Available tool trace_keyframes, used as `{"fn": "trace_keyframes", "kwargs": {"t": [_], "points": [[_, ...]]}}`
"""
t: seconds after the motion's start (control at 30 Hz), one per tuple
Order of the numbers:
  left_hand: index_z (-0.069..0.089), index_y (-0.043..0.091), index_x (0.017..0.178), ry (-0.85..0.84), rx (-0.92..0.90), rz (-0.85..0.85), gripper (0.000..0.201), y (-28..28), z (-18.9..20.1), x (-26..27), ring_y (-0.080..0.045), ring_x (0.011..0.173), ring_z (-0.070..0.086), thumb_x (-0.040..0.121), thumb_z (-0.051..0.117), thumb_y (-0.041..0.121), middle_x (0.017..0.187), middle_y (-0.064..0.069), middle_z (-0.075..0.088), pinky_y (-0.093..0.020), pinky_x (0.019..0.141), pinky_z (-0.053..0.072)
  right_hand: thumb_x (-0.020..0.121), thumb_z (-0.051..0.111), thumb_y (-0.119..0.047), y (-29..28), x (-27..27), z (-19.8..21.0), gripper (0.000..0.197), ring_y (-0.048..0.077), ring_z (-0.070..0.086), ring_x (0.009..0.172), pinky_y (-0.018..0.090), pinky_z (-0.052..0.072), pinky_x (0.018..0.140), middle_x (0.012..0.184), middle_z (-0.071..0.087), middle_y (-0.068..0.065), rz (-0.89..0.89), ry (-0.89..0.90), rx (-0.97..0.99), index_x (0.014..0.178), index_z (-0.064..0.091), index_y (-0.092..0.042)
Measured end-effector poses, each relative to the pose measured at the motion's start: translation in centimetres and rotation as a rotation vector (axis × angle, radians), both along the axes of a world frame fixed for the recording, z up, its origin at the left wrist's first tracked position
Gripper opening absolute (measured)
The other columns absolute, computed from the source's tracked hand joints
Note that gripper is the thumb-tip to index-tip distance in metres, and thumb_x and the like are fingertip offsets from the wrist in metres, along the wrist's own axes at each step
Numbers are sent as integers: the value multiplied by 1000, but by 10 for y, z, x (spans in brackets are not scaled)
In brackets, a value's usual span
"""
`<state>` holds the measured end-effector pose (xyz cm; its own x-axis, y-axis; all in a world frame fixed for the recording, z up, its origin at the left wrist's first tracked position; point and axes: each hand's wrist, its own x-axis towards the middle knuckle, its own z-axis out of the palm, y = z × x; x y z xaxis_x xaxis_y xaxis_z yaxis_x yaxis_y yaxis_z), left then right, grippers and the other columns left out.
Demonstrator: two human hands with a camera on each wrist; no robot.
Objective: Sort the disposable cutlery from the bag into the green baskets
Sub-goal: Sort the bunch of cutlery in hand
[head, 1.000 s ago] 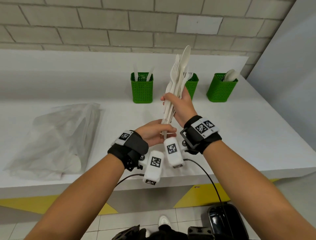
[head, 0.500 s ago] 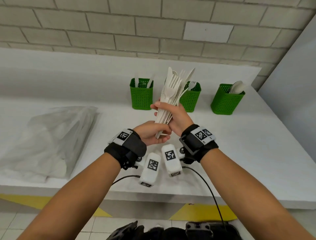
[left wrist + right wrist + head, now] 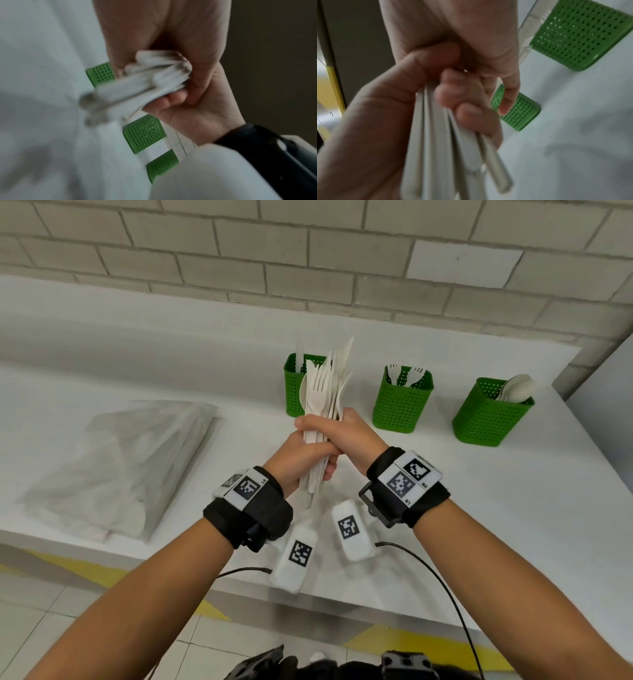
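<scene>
The handles of the cutlery bundle (image 3: 322, 419) are covered where the right hand (image 3: 346, 440) and the left hand (image 3: 294, 460) are wrapped round them. In the left wrist view the bundle is smeared by blur. The front of the left basket (image 3: 294, 392) is hidden behind the bundle. What is held inside the clouded plastic bag (image 3: 116, 470) cannot be made out.

Cutlery bundle (image 3: 322, 402): matt off-white plastic. Baskets (image 3: 402, 402): green perforated plastic, slight sheen. Bag (image 3: 113, 467): thin translucent crinkled film. Bench (image 3: 513, 508): smooth white, matt. Wall (image 3: 308, 261): rough beige brick.
</scene>
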<state>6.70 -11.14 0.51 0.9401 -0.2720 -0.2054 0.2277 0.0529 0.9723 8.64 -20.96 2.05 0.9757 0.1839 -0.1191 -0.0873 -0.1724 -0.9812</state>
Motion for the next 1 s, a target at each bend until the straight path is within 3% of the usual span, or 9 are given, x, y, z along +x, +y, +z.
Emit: {"fn": "trace_keyframes", "kwargs": {"t": [0.13, 0.2, 0.3, 0.37, 0.5, 0.63, 0.8, 0.9, 1.0], "points": [[49, 7, 81, 87, -141, -38, 12, 15, 0, 3, -9, 40, 41, 91, 47, 0, 51, -1, 40, -20, 42, 38, 81, 70, -33, 10, 9, -3, 38, 18, 64, 90, 31, 50, 77, 91, 67, 3, 36, 35, 153, 112, 61, -13], [53, 7, 80, 124, -252, -69, 13, 28, 3, 7, -11, 47, 52, 92, 50, 4, 55, -2, 50, -23, 50, 50, 89, 62, -24, 14, 14, 1, 34, 15, 64, 90, 27, 51, 77, 97, 67, 2, 58, 50, 272, 120, 57, -12], [61, 7, 91, 147, -363, -77, 15, 47, 3, 14, -14, 63, 65, 91, 47, 1, 69, -5, 64, -36, 66, 59, 91, 59, -20, 27, 21, 3, 34, 16, 66, 88, 25, 55, 73, 103, 66, 4, 71, 16, 216, 123, 54, -12], [60, 6, 93, 142, -384, -69, 16, 59, 1, 20, -14, 60, 65, 91, 46, -1, 70, -5, 64, -35, 64, 60, 89, 62, -22, 39, 25, 0, 37, 19, 65, 96, 29, 55, 82, 106, 65, 5, 19, -40, 125, 123, 53, -10], [59, 7, 97, 113, -357, -78, 11, 78, -4, 35, -10, 52, 59, 92, 49, 4, 69, -3, 66, -24, 53, 53, 83, 70, -23, 53, 33, -3, 39, 15, 63, 85, 27, 54, 72, 92, 62, 3, -96, -88, 103, 116, 58, -6], [56, 11, 91, 117, -366, -155, 10, 94, -11, 48, -8, 52, 51, 83, 56, 16, 70, -1, 58, -20, 47, 46, 80, 72, -16, 56, 41, -5, 20, 15, 64, 68, 27, 53, 65, 82, 65, 8, -158, -59, 157, 92, 61, -5], [60, 9, 99, 170, -381, -178, 15, 102, -15, 55, -12, 58, 60, 91, 51, 18, 76, -5, 64, -25, 55, 54, 86, 66, -17, 60, 41, -7, 14, 7, 62, 62, 26, 52, 63, 70, 65, -3, -111, 1, 166, 80, 57, -8], [60, 6, 107, 169, -351, -189, 22, 102, -18, 62, -17, 66, 65, 93, 51, 21, 85, -10, 69, -28, 61, 57, 89, 62, -16, 61, 45, -7, 7, 12, 63, 75, 26, 54, 68, 79, 65, -2, -106, 6, 163, 89, 62, -9], [56, 8, 109, 157, -388, -173, 23, 97, -19, 64, -14, 58, 56, 91, 53, 22, 74, -5, 60, -24, 54, 50, 88, 63, -14, 60, 49, -5, 6, 15, 61, 70, 26, 51, 61, 79, 65, 2, -120, 10, 174, 90, 61, -9]]}}
